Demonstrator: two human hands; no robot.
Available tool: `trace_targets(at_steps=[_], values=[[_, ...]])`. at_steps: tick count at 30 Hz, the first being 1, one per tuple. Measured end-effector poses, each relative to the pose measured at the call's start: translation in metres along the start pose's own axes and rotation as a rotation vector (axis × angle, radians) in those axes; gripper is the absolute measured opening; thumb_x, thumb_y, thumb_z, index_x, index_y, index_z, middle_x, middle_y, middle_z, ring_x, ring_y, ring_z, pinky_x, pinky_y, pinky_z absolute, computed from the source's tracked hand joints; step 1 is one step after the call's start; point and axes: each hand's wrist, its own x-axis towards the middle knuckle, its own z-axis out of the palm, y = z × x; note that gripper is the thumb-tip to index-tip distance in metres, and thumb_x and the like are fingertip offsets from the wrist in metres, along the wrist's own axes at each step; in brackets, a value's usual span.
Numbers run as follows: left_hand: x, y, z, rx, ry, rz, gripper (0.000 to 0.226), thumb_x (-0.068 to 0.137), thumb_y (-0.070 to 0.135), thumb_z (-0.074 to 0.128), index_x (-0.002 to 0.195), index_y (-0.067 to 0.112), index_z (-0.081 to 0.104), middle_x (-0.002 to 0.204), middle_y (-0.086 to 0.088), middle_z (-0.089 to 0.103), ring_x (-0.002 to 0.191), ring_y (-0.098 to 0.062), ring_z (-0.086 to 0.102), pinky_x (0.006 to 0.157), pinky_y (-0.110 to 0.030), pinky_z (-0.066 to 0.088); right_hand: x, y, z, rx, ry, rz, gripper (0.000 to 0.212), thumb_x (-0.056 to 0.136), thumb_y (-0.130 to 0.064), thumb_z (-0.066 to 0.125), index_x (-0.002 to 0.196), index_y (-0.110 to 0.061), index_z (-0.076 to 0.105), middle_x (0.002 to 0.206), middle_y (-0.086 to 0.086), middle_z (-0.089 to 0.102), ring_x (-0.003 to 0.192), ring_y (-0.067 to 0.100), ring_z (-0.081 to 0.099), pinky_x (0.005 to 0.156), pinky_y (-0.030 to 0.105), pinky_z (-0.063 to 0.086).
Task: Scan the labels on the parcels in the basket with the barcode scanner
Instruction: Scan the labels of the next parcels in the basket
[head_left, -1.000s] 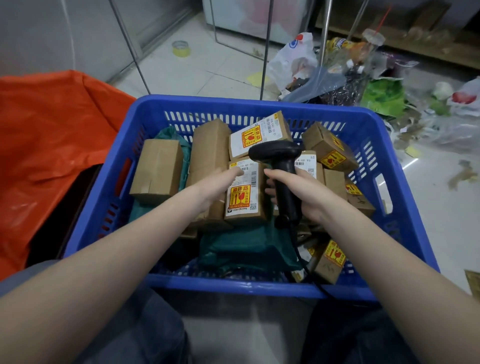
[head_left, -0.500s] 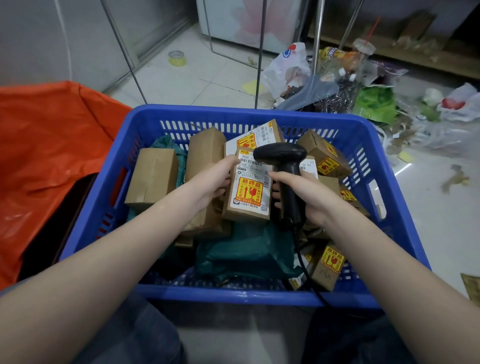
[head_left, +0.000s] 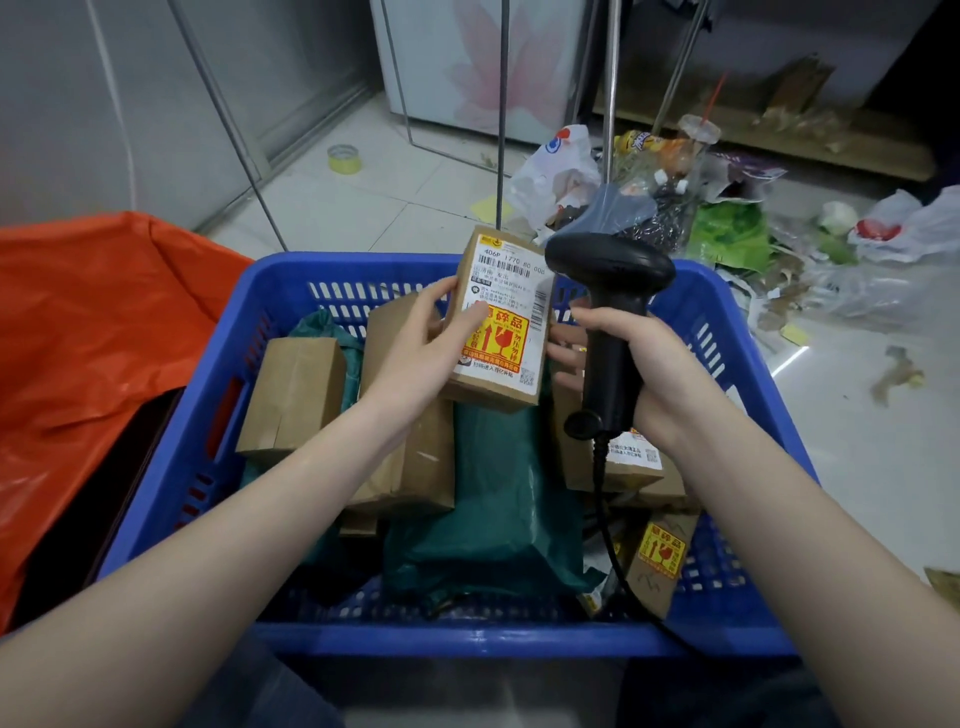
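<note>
My left hand (head_left: 421, 343) holds a small cardboard parcel (head_left: 501, 322) upright above the blue basket (head_left: 467, 634). Its white barcode label and yellow fragile sticker face me. My right hand (head_left: 644, 364) grips the handle of a black barcode scanner (head_left: 608, 312), whose head sits just right of the parcel's top. The scanner's cable runs down into the basket. Inside the basket lie several brown cardboard parcels (head_left: 296, 395) and green plastic mailers (head_left: 488, 509).
An orange plastic bag (head_left: 104, 322) lies left of the basket. Plastic bags and litter (head_left: 727, 208) cover the tiled floor behind and to the right. Thin metal poles (head_left: 502, 114) stand behind the basket, and a roll of yellow tape (head_left: 344, 158) lies on the floor.
My left hand has lifted the labelled parcel out of the basket and tilted it upright. The scanner has risen with my right hand alongside it.
</note>
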Motion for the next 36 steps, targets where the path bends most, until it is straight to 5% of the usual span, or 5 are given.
trace_targets(at_steps=[8,18,25,29,36], values=[[0.006,0.003,-0.006,-0.025,-0.033,-0.131,0.070,0.080,0.039,0.067,0.140,0.019,0.038,0.121,-0.001,0.065,0.107,-0.017,0.064,0.101,-0.043,0.046,-0.006,-0.009,-0.001,0.056,-0.006,-0.015,0.041,0.085,-0.013,0.063,0.125,-0.009,0.057,0.102,0.009,0.075,0.089,0.018,0.073,0.070,0.031,0.058],[0.003,0.004,-0.005,0.098,-0.062,-0.141,0.070,0.073,0.036,0.076,0.128,0.028,0.033,0.121,0.001,0.063,0.102,-0.015,0.066,0.093,-0.039,0.052,-0.011,-0.010,0.004,0.010,-0.057,-0.054,0.026,0.086,-0.012,0.063,0.112,-0.010,0.062,0.096,0.007,0.078,0.087,0.017,0.075,0.067,0.032,0.059],[0.002,0.002,-0.005,0.101,0.020,-0.061,0.076,0.073,0.032,0.077,0.134,0.023,0.032,0.119,0.005,0.061,0.099,-0.010,0.064,0.068,-0.015,0.050,-0.012,-0.007,0.007,0.006,-0.018,-0.058,0.027,0.086,-0.015,0.066,0.111,-0.008,0.061,0.090,0.008,0.070,0.082,0.022,0.070,0.065,0.031,0.059],[0.006,-0.002,-0.009,0.150,0.118,-0.015,0.068,0.069,0.038,0.079,0.118,0.034,0.033,0.121,0.005,0.059,0.104,-0.013,0.063,0.083,-0.030,0.055,-0.015,-0.013,0.006,0.003,-0.070,-0.026,0.011,0.088,-0.020,0.062,0.093,-0.010,0.061,0.073,0.007,0.067,0.048,0.016,0.059,0.045,0.021,0.048],[0.010,-0.005,-0.011,0.170,0.181,0.003,0.083,0.067,0.037,0.081,0.132,0.031,0.030,0.126,0.001,0.054,0.109,-0.017,0.059,0.090,-0.039,0.054,-0.016,-0.016,0.006,0.021,-0.109,0.034,0.020,0.087,-0.029,0.063,0.078,-0.012,0.058,0.058,0.004,0.058,0.041,0.014,0.051,0.042,0.020,0.045]])
